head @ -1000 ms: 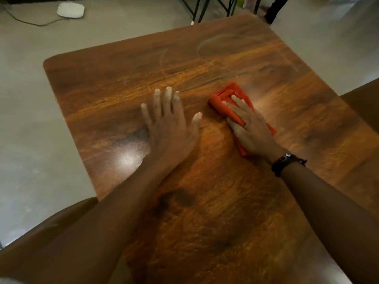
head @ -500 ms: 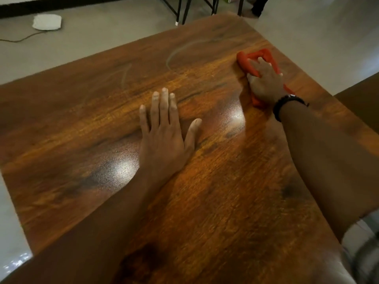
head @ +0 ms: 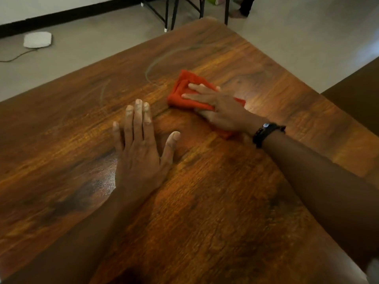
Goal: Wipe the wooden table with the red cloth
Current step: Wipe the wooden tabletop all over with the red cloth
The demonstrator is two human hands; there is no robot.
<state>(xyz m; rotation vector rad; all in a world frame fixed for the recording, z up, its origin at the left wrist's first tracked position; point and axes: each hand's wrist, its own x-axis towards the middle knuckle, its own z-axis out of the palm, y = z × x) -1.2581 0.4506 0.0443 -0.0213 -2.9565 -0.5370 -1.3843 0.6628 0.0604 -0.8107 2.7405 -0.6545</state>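
A folded red cloth (head: 182, 93) lies on the wooden table (head: 205, 201) a little beyond its middle. My right hand (head: 219, 107) presses flat on the cloth with straight fingers, covering its near half; a black band sits on that wrist. My left hand (head: 141, 148) rests palm down on the bare wood, fingers straight and spread, just left of and nearer than the cloth. Faint curved smear marks (head: 151, 66) show on the wood beyond the cloth.
Past the far table edge is grey floor with black metal furniture legs (head: 170, 13) and a person's foot (head: 238, 14). A white pad with a cable (head: 38, 39) lies on the floor at far left. A dark brown surface (head: 356, 93) stands at the right.
My right hand has slid the cloth from the far right part of the table back toward the middle, closer to my left hand. The left hand stays flat in place.
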